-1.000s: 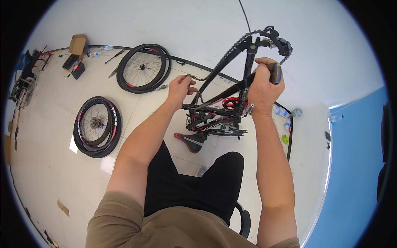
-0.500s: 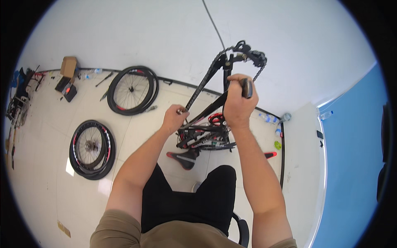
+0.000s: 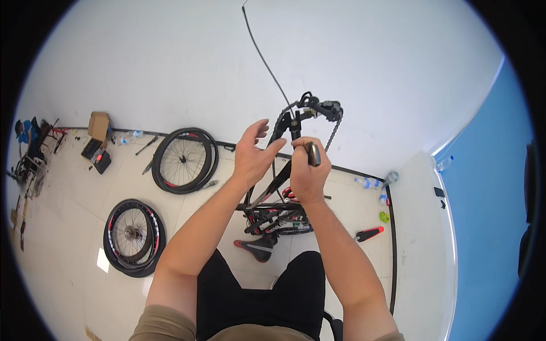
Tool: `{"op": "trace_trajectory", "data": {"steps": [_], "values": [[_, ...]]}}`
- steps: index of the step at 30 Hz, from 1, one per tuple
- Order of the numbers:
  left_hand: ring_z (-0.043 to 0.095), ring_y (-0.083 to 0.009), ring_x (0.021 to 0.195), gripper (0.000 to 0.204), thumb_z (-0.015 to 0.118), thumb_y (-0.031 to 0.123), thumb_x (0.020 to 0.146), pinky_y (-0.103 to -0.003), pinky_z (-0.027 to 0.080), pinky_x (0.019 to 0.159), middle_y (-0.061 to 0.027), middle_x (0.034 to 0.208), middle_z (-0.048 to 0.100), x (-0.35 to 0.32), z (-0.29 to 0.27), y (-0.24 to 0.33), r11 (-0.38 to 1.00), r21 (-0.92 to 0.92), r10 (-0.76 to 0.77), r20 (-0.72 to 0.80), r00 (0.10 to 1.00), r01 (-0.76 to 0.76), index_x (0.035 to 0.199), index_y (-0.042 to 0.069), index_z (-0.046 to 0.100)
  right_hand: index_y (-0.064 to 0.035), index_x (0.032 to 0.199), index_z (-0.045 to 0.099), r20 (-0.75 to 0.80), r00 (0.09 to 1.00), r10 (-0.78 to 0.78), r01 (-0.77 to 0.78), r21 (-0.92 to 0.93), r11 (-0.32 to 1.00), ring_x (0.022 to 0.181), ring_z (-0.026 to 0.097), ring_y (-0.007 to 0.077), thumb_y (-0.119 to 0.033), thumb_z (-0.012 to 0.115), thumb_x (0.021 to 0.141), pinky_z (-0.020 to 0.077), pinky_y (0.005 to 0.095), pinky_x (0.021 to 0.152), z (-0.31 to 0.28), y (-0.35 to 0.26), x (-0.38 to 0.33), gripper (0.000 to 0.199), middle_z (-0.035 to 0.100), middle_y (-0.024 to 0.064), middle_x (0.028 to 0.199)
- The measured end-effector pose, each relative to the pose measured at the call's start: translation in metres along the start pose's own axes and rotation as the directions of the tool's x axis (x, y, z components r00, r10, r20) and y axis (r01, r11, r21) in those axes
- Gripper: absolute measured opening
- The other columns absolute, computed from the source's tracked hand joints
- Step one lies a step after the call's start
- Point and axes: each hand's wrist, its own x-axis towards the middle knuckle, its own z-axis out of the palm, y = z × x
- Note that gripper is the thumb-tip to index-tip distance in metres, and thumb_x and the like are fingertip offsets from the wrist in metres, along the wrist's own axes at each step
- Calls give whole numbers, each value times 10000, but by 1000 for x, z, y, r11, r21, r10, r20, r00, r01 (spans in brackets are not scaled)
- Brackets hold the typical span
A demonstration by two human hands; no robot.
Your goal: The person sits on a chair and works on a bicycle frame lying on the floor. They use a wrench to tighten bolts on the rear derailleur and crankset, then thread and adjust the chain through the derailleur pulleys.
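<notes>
A black bicycle frame [image 3: 278, 182] stands upside down before me, its saddle [image 3: 257, 248] low on the floor. The rear derailleur [image 3: 331, 110] is at the raised end, with the chain [image 3: 335, 135] looping down from it. A long thin cable [image 3: 263, 61] sticks up from that end. My right hand [image 3: 310, 181] is closed around a tool with a shiny dark rounded end [image 3: 314, 154], close against the frame; the tool's rest is hidden. Fingers apart and holding nothing, my left hand [image 3: 251, 159] hovers beside the frame's left side.
Two wheels with tires, one by the wall [image 3: 214, 165] and one nearer [image 3: 108, 250], lie on the left floor. An opened cardboard box [image 3: 99, 125] stands far left. Plastic bottles [image 3: 367, 182] and a red-black saddle-like piece [image 3: 369, 233] lie right. Far left is another person [image 3: 25, 136].
My left hand has let go of the chain area, risen and spread its fingers. My right hand keeps the tool. The view has shifted, so the frame appears lower and the cable further left.
</notes>
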Motion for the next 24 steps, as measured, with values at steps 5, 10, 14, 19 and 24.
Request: {"op": "trace_trajectory", "data": {"steps": [5, 10, 14, 19, 24], "values": [[597, -281, 1120, 752, 779, 449, 815, -393, 486, 949, -208, 1189, 632, 47, 22, 26, 999, -45, -25, 50, 998, 27, 1339, -26, 522, -5, 923, 625, 8, 1000, -26, 26, 55, 998, 644, 450, 29, 9, 531, 915, 376, 227, 565, 5, 2, -1, 96, 541, -25, 738], [634, -155, 811, 429, 753, 314, 877, -295, 514, 765, -106, 872, 699, 68, 44, 35, 973, -220, -50, 86, 995, 68, 1064, -64, 670, -9, 920, 618, 16, 1000, -27, 26, 54, 998, 608, 451, 35, 5, 529, 907, 380, 233, 546, 3, 0, 0, 91, 540, -13, 698], [578, -92, 710, 395, 770, 307, 866, -252, 479, 652, -52, 788, 674, 66, 51, 32, 971, -229, -66, 42, 997, 74, 996, -56, 685, -9, 944, 609, 21, 1000, -22, 21, 70, 997, 600, 458, 44, -10, 536, 902, 387, 245, 541, 2, 2, -1, 84, 540, 4, 689], [494, -62, 619, 333, 788, 297, 850, -256, 403, 547, 10, 700, 601, 60, 50, 14, 966, -200, -149, 75, 986, 161, 879, -18, 684, 2, 945, 601, 46, 998, 40, -44, 79, 996, 587, 458, 63, -12, 539, 897, 394, 262, 539, 0, -1, 0, 80, 545, 24, 685], [487, -69, 584, 363, 791, 334, 868, -262, 400, 527, 21, 684, 597, 51, 40, -7, 919, -206, -303, 175, 937, 336, 727, 44, 624, -8, 953, 601, 8, 1000, -22, 22, 55, 998, 566, 464, 90, -55, 559, 881, 415, 283, 542, 3, 5, -1, 96, 534, 46, 641]]}}
